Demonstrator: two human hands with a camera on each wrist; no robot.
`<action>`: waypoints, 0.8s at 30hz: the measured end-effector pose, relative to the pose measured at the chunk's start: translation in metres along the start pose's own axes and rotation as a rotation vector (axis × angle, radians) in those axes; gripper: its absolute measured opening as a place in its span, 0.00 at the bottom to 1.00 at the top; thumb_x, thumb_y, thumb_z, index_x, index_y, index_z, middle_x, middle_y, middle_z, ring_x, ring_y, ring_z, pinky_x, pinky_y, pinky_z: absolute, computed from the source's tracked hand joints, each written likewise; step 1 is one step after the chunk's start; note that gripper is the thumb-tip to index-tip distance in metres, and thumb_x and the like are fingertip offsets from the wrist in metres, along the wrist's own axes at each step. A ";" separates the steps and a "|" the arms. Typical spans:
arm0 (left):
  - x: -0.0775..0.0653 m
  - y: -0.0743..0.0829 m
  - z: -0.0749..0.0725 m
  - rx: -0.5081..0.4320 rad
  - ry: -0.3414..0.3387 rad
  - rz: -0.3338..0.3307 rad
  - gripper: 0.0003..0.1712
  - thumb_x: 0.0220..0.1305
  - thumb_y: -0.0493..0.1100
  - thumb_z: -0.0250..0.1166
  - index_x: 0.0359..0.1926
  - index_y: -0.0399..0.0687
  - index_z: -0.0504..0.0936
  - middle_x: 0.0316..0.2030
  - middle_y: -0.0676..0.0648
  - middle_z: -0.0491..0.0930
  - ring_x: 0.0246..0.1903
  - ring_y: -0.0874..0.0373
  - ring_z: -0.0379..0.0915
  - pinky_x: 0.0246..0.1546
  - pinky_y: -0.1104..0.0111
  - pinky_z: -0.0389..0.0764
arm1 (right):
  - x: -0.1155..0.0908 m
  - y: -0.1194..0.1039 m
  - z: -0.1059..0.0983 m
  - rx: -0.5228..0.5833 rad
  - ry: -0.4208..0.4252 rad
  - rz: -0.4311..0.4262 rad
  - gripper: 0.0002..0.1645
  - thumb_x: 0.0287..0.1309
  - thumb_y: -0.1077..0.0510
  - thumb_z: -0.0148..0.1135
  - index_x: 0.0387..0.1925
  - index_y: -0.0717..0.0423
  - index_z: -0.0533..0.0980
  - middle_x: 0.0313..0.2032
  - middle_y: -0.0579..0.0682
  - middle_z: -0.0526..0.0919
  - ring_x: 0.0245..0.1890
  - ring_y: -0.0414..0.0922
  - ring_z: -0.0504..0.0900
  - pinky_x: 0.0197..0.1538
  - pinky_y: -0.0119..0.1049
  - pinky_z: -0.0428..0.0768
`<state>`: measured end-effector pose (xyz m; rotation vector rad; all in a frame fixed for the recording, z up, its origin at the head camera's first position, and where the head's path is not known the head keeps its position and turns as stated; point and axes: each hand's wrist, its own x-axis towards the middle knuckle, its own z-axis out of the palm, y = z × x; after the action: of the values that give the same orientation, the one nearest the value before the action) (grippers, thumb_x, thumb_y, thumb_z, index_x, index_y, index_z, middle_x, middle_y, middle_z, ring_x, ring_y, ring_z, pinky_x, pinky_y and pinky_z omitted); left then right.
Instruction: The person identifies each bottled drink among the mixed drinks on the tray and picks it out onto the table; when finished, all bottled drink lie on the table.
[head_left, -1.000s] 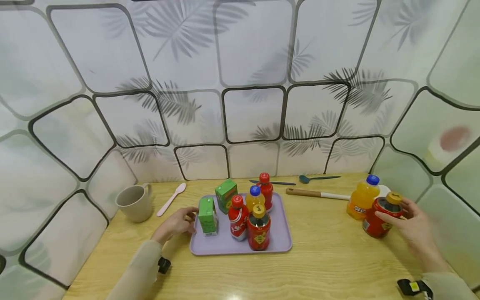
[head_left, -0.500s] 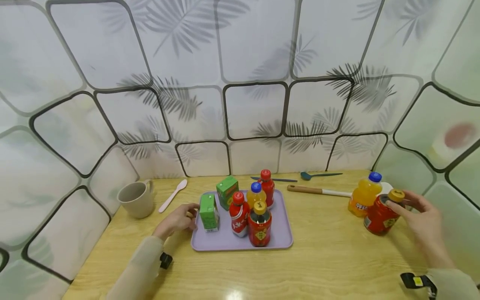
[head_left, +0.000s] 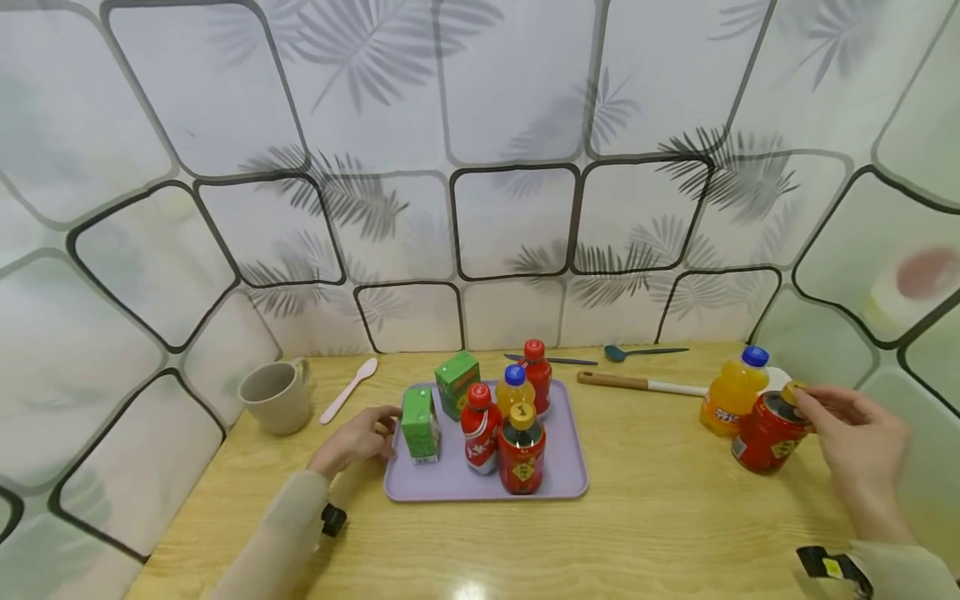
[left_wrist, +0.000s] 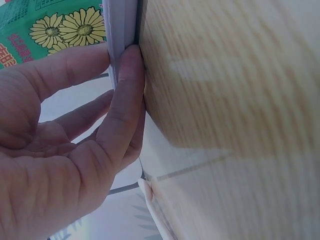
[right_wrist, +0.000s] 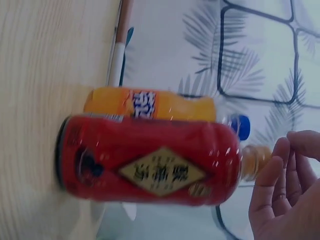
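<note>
1. The left hand point(head_left: 358, 437) pinched the left edge of the lilac tray point(head_left: 561, 471), with digits on both sides of the rim. It had kept that place over the last half second, and the drinks on board looked unshifted.
2. At the far right, the right hand point(head_left: 862, 433) had moved higher on the red-labelled dark drink bottle point(head_left: 768, 437): half a second earlier its thumb lay across the shoulder, and now its fingertips were by the yellow cap point(right_wrist: 256, 159). No finger wrapped the body; whether they pinched the cap or only brushed it could not be told.
3. That bottle stood on the wooden table point(head_left: 637, 517), well apart from the tray. It had hardly moved, so it probably bore its own weight, with any hold on it light.
4. Left of the tray: one grey mug point(head_left: 275, 404) and one pink spoon point(head_left: 349, 390).
5. On the tray, six drinks: two green cartons point(head_left: 422, 429), two red-capped red bottles point(head_left: 481, 440), one small orange bottle point(head_left: 514, 395) between those, and one yellow-capped dark bottle point(head_left: 522, 460) in front.
6. Behind and rightward: one slim blue utensil point(head_left: 558, 361), one teal spoon point(head_left: 615, 354), and one wooden-handled utensil point(head_left: 615, 381), its far end partly hidden.
7. Far right, two bottles: the red-labelled one and, just beside it, one orange soda bottle point(head_left: 727, 400).
</note>
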<state>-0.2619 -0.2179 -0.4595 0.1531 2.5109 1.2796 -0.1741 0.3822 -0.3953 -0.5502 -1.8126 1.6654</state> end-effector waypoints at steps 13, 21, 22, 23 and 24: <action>0.001 -0.001 0.002 -0.026 -0.019 0.034 0.39 0.43 0.21 0.63 0.62 0.29 0.69 0.45 0.35 0.73 0.36 0.52 0.72 0.29 0.65 0.81 | -0.021 0.008 0.034 0.078 -0.386 -0.132 0.05 0.57 0.62 0.67 0.37 0.56 0.83 0.27 0.38 0.87 0.23 0.36 0.85 0.26 0.26 0.82; 0.000 0.000 0.002 -0.026 -0.009 0.033 0.39 0.43 0.21 0.62 0.63 0.30 0.69 0.45 0.35 0.73 0.36 0.52 0.73 0.28 0.64 0.81 | -0.032 0.027 0.065 -0.170 -0.575 -0.138 0.15 0.62 0.54 0.64 0.44 0.62 0.80 0.30 0.33 0.85 0.29 0.35 0.85 0.32 0.32 0.85; 0.000 0.001 0.002 -0.026 -0.008 0.030 0.39 0.44 0.21 0.62 0.63 0.30 0.69 0.45 0.35 0.73 0.36 0.52 0.73 0.28 0.64 0.81 | -0.033 0.028 0.068 -0.192 -0.604 -0.134 0.18 0.62 0.54 0.64 0.46 0.64 0.79 0.31 0.33 0.85 0.30 0.35 0.84 0.33 0.32 0.85; -0.001 0.001 0.002 -0.024 -0.008 0.030 0.39 0.44 0.21 0.62 0.63 0.30 0.69 0.45 0.35 0.73 0.36 0.52 0.73 0.28 0.64 0.81 | -0.034 0.029 0.072 -0.203 -0.636 -0.124 0.20 0.62 0.53 0.63 0.47 0.66 0.78 0.31 0.33 0.85 0.31 0.37 0.85 0.34 0.33 0.85; 0.000 0.002 0.002 -0.022 -0.007 0.028 0.39 0.44 0.21 0.62 0.63 0.30 0.69 0.45 0.35 0.73 0.36 0.52 0.72 0.29 0.64 0.81 | -0.034 0.030 0.075 -0.209 -0.668 -0.118 0.22 0.62 0.53 0.64 0.48 0.69 0.77 0.31 0.34 0.85 0.32 0.38 0.85 0.35 0.33 0.85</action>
<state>-0.2610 -0.2156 -0.4590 0.1881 2.4958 1.3146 -0.2027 0.3080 -0.4320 0.0578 -2.4501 1.7083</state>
